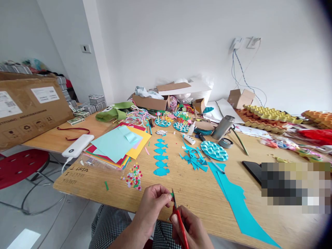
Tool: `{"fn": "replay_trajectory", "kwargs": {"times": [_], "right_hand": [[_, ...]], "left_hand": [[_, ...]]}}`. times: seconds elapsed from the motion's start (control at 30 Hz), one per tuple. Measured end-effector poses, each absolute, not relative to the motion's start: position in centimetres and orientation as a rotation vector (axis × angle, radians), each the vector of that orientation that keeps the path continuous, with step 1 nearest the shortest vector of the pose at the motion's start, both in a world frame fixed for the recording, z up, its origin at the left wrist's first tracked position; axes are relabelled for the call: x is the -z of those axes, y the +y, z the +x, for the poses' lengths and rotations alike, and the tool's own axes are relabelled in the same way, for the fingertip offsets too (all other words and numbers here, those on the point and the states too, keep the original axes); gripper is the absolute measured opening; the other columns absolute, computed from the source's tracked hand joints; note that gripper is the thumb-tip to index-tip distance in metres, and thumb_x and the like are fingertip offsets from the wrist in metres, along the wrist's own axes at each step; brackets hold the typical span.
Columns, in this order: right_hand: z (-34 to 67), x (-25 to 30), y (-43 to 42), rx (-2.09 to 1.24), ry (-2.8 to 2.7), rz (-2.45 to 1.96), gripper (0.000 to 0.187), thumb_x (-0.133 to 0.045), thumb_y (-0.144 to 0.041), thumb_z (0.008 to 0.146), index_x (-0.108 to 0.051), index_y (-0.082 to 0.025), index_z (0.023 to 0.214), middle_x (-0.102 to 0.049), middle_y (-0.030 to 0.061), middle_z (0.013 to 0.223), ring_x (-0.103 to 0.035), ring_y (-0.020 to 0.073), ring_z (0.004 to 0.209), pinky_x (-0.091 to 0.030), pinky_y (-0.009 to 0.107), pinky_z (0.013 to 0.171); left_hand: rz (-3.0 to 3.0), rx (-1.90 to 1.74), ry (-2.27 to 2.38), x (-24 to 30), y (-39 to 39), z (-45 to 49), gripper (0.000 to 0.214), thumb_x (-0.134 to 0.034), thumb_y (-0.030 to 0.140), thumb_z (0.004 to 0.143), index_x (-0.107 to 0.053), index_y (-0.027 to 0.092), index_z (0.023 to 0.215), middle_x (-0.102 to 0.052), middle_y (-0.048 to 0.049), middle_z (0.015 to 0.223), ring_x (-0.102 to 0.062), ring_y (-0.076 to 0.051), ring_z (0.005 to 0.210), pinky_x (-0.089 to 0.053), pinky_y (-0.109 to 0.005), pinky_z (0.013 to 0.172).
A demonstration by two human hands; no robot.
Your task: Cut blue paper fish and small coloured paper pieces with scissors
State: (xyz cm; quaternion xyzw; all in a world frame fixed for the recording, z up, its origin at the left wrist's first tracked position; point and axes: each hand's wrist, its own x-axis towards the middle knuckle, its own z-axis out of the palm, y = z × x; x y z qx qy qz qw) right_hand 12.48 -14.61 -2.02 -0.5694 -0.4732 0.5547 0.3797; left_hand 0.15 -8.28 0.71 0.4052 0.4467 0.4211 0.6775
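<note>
Near the table's front edge, my left hand [153, 202] pinches a tiny green paper scrap [171, 195] between thumb and fingers. My right hand [192, 228] is closed on red-handled scissors [178, 218], whose blades point up and touch the scrap. Beyond my hands lies a column of several blue paper fish [160, 155]. A pile of small coloured paper bits [134, 177] sits to their left, and blue paper offcuts [194, 159] to their right. A long blue paper strip [241, 207] runs along the right front of the wooden table [197, 190].
A stack of coloured paper sheets [118, 143] and a white power bank [77, 145] lie at left. A blue scalloped disc [214, 150], metal flask [223, 127], tape roll [225, 142], glue bottle [188, 138], cardboard boxes [153, 102] and egg trays [269, 117] crowd the back. A red stool [20, 166] stands left.
</note>
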Motion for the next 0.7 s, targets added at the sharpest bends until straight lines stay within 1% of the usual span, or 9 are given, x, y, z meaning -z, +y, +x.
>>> {"fn": "replay_trajectory", "kwargs": {"times": [0.1, 0.33, 0.5, 0.7], "right_hand": [[12.51, 2.12, -14.59, -1.417, -1.193, -1.459, 0.056, -0.057, -0.076, 0.071, -0.04, -0.022, 0.069, -0.047, -0.0057, 0.05, -0.038, 0.0083, 0.045, -0.028, 0.022, 0.046], [12.65, 2.87, -14.68, -1.402, -1.183, -1.464, 0.055, -0.059, -0.074, 0.071, -0.043, -0.021, 0.069, -0.049, -0.005, 0.052, -0.041, 0.0089, 0.047, -0.032, 0.022, 0.046], [12.57, 2.58, -14.7, -1.427, -1.17, -1.462, 0.056, -0.057, -0.075, 0.07, -0.042, -0.021, 0.069, -0.047, -0.0058, 0.051, -0.039, 0.0085, 0.044, -0.029, 0.021, 0.045], [12.56, 2.64, -14.81, -1.427, -1.182, -1.486, 0.058, -0.055, -0.078, 0.07, -0.04, -0.022, 0.069, -0.049, -0.0045, 0.051, -0.04, 0.0089, 0.044, -0.029, 0.022, 0.045]], "left_hand": [[0.903, -0.94, 0.993, -0.55, -8.29, 0.19, 0.016, -0.066, 0.03, 0.059, -0.062, 0.014, 0.062, -0.057, 0.0007, 0.055, -0.049, -0.013, 0.057, -0.039, -0.026, 0.061], [0.927, -0.935, 0.992, -0.6, -8.29, 0.26, 0.015, -0.066, 0.027, 0.058, -0.061, 0.014, 0.062, -0.057, 0.0008, 0.057, -0.049, -0.013, 0.057, -0.039, -0.026, 0.061], [0.916, -0.932, 0.997, -0.66, -8.39, 0.24, 0.014, -0.067, 0.027, 0.058, -0.062, 0.015, 0.061, -0.058, 0.0008, 0.056, -0.049, -0.013, 0.058, -0.039, -0.026, 0.061], [0.908, -0.937, 1.0, -0.81, -8.39, 0.22, 0.013, -0.067, 0.027, 0.058, -0.063, 0.015, 0.059, -0.057, 0.0005, 0.055, -0.049, -0.013, 0.057, -0.038, -0.026, 0.061]]}}
